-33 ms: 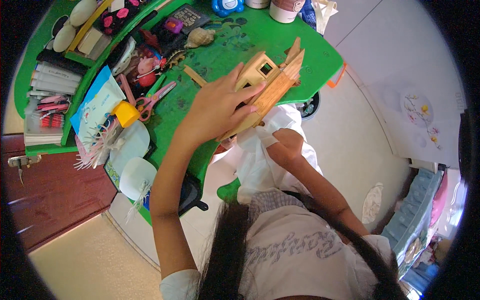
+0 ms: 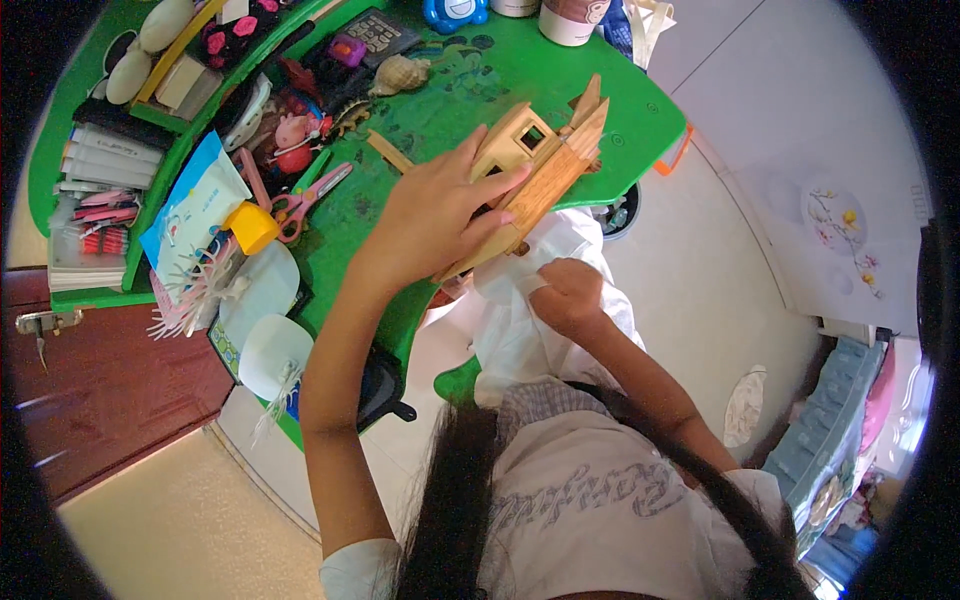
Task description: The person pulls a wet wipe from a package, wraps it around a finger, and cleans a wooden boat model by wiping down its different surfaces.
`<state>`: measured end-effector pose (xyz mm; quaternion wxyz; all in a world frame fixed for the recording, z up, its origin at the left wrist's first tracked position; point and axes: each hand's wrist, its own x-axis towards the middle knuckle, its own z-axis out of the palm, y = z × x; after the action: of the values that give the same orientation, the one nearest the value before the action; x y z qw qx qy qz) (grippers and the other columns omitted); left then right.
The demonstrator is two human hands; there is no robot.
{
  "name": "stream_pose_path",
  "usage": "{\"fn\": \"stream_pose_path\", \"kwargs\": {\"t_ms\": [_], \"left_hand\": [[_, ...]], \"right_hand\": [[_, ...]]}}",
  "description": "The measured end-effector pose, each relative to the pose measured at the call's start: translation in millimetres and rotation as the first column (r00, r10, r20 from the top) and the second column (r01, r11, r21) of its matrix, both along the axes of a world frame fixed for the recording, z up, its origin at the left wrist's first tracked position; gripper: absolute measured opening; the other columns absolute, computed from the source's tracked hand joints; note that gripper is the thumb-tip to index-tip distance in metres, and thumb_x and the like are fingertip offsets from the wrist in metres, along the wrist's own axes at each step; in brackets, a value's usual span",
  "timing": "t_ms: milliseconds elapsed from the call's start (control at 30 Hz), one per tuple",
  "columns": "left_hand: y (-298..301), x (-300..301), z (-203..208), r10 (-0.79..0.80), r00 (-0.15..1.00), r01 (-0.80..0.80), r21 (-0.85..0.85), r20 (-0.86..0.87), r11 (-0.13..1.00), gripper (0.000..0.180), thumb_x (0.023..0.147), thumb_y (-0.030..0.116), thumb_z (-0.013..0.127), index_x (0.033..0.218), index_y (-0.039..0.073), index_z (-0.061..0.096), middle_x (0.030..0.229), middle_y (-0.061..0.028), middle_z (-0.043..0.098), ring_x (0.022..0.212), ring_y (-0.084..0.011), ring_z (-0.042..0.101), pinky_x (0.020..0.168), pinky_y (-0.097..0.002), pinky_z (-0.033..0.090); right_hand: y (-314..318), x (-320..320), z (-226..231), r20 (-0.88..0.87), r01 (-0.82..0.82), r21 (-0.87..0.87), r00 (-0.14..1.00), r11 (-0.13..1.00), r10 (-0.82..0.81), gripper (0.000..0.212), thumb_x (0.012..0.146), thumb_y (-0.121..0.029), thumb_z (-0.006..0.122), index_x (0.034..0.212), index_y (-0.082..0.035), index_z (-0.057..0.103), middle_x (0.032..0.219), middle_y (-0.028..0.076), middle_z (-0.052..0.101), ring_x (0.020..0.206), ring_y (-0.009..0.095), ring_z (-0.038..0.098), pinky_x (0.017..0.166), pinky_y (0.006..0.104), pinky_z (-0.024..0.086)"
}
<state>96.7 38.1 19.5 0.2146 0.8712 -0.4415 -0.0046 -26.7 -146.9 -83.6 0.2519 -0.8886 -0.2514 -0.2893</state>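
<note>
A wooden model [image 2: 548, 190] with square window openings and pointed ends, like a toy ship, is tilted at the green desk's front edge. My left hand [image 2: 425, 215] lies over it, thumb and fingers gripping its upper side. Just below the model's lower end my right hand [image 2: 568, 295] is closed in a fist. A thin white wipe [image 2: 527, 284] sticks out from its fingers, partly blending with the white cloth [image 2: 510, 325] over my lap. The model's underside is hidden from view.
On the green desk [image 2: 480, 75] lie pink scissors [image 2: 310, 200], a conch shell [image 2: 400, 75], small toys and a blue-white packet [image 2: 197, 205]. A paper cup [image 2: 570, 22] stands at the back. A bin [image 2: 622, 212] sits beside the desk's right edge, below it.
My right hand has shifted very slightly with the wipe, and less of the wipe shows. My left hand and the wooden model stay in place.
</note>
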Motion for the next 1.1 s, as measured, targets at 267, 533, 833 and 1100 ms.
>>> {"fn": "stream_pose_path", "kwargs": {"t_ms": [267, 533, 833, 1100], "left_hand": [[1, 2, -3, -0.014, 1.000, 0.014, 0.004, 0.018, 1.000, 0.049, 0.086, 0.033, 0.062, 0.133, 0.027, 0.053, 0.142, -0.0243, 0.038, 0.116, -0.0382, 0.052, 0.094, -0.0412, 0.044], [1, 1, 0, -0.028, 1.000, 0.028, 0.007, 0.005, 1.000, 0.049, 0.086, 0.033, 0.062, 0.134, 0.026, 0.052, 0.142, -0.0262, 0.037, 0.113, -0.0398, 0.053, 0.094, -0.0425, 0.044], [-3, -6, 3, 0.011, 0.989, -0.023, 0.087, 0.145, 0.996, 0.050, 0.087, 0.034, 0.060, 0.135, 0.026, 0.050, 0.145, -0.0220, 0.035, 0.131, -0.0378, 0.038, 0.108, -0.0565, 0.026], [2, -6, 6, 0.042, 0.990, -0.058, 0.120, 0.132, 0.991, 0.059, 0.083, 0.041, 0.063, 0.138, 0.027, 0.047, 0.145, -0.0220, 0.034, 0.133, -0.0383, 0.036, 0.110, -0.0594, 0.021]], "right_hand": [[7, -18, -2, -0.246, 0.089, -0.148, 0.961, 0.985, -0.124, 0.018, 0.065, -0.010, 0.073, 0.072, -0.010, 0.057, 0.064, 0.005, 0.054, 0.057, 0.025, 0.057, 0.047, 0.0390, 0.045], [-4, -5, 15, -0.166, 0.086, 0.198, 0.985, 0.976, -0.053, 0.017, 0.074, -0.007, 0.071, 0.068, -0.007, 0.056, 0.064, 0.011, 0.056, 0.049, 0.030, 0.053, 0.044, 0.0395, 0.042], [-20, 25, 34, -0.229, 0.341, 0.430, 0.937, 0.836, -0.265, 0.033, 0.085, 0.004, 0.059, 0.118, 0.000, 0.063, 0.075, 0.017, 0.064, 0.063, 0.021, 0.062, 0.060, 0.0303, 0.048], [-27, 39, 38, -0.261, 0.294, 0.468, 0.947, 0.833, -0.188, 0.029, 0.087, 0.002, 0.055, 0.114, 0.001, 0.065, 0.083, 0.017, 0.065, 0.069, 0.021, 0.063, 0.064, 0.0300, 0.048]]}}
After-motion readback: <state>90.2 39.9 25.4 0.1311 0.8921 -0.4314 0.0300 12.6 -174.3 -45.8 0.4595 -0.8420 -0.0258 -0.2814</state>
